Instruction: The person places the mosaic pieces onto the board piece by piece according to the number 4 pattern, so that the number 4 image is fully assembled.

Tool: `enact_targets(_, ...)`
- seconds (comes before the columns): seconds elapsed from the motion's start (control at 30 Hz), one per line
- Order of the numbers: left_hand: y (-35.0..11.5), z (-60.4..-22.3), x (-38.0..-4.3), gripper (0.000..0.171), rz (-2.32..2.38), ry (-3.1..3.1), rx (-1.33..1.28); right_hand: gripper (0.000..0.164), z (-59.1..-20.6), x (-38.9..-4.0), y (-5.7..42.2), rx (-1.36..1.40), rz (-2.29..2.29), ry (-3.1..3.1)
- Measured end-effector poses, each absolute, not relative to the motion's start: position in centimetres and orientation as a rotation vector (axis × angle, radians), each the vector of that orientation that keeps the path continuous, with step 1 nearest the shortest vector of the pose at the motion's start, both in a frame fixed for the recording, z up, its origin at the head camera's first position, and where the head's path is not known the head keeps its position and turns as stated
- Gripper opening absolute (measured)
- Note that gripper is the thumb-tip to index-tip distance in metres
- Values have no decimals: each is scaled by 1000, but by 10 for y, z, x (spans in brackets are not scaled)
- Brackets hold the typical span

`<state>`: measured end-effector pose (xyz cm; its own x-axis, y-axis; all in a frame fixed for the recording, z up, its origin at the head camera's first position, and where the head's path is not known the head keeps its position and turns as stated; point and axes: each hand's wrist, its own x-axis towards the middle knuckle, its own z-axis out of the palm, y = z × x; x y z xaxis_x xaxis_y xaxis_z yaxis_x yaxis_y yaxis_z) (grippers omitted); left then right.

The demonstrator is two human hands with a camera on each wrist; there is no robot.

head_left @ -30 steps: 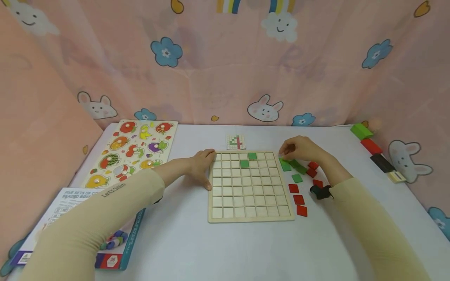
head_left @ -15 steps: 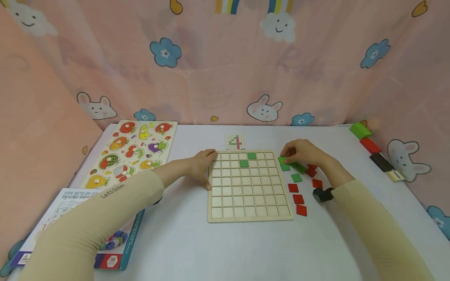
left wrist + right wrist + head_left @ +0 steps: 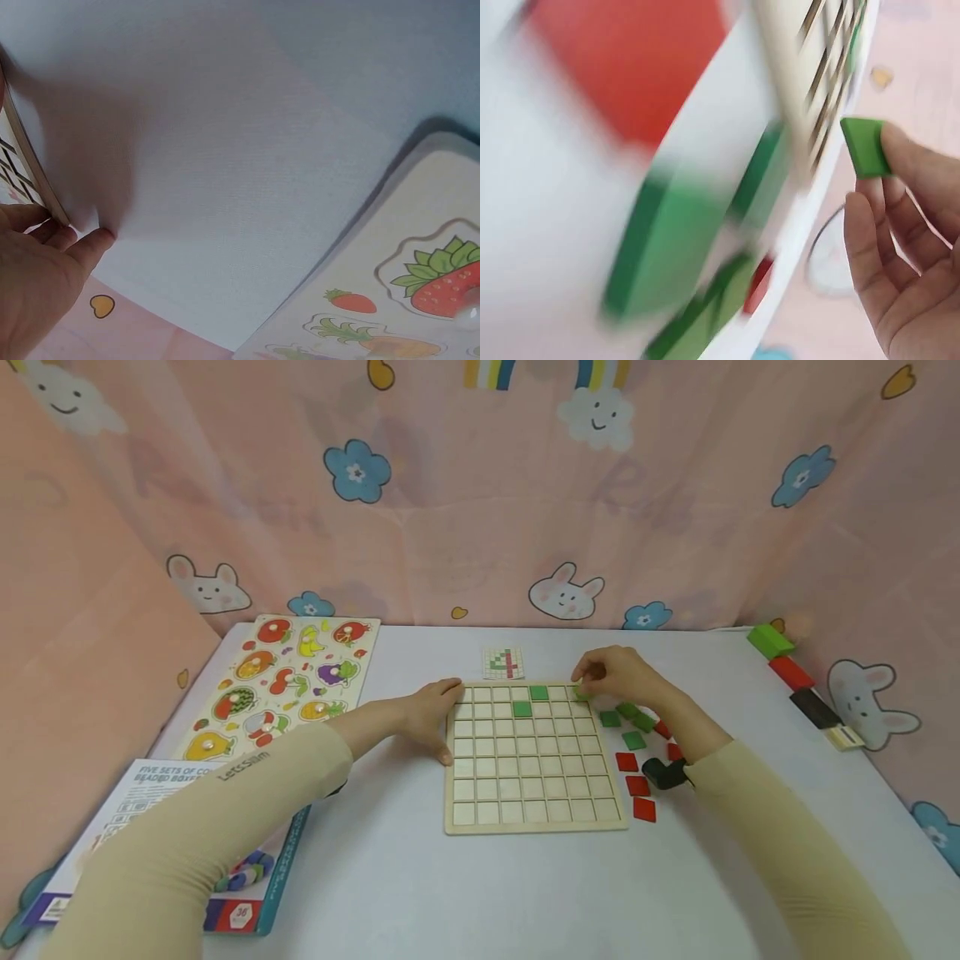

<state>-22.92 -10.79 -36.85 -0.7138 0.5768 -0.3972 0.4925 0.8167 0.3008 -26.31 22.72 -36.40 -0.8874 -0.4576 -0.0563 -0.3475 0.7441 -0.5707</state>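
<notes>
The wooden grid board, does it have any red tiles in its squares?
No, in the head view the wooden grid board has only green tiles in its squares, while the red tiles lie beside it.

Both arms (image 3: 247, 810) reach forward, the left hand (image 3: 430, 714) spread and the right hand (image 3: 628, 677) pinching.

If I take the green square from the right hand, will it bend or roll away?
Bending seems unlikely: the green square looks straight-edged in the right hand. Rolling is unlikely too, because it has corners. It's probably light, since a small pinch holds it up.
</notes>
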Motion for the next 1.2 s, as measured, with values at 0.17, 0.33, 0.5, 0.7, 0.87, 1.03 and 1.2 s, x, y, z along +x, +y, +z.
enact_targets(0.17,-108,-368,-229,122,235,2523,804,13,-362,-255,187,-742,-904,2731)
enact_targets(0.33,-108,-368,-229,122,241,2520,809,11,-360,-244,152,-808,-936,2643)
enact_targets(0.5,-108,-367,-228,122,249,2516,814,8,-365,-238,131,-861,-871,2621)
enact_targets(0.7,-109,-369,-229,123,256,2514,798,3,-372,-234,123,-840,-801,2633)
enact_targets(0.87,-109,-372,-231,125,270,2510,760,6,-372,-232,121,-826,-761,2658)
enact_targets(1.03,-110,-371,-231,126,276,2510,760,4,-372,-233,120,-849,-690,2659)
enact_targets(1.2,-110,-370,-230,124,267,2500,769,4,-371,-237,132,-878,-681,2682)
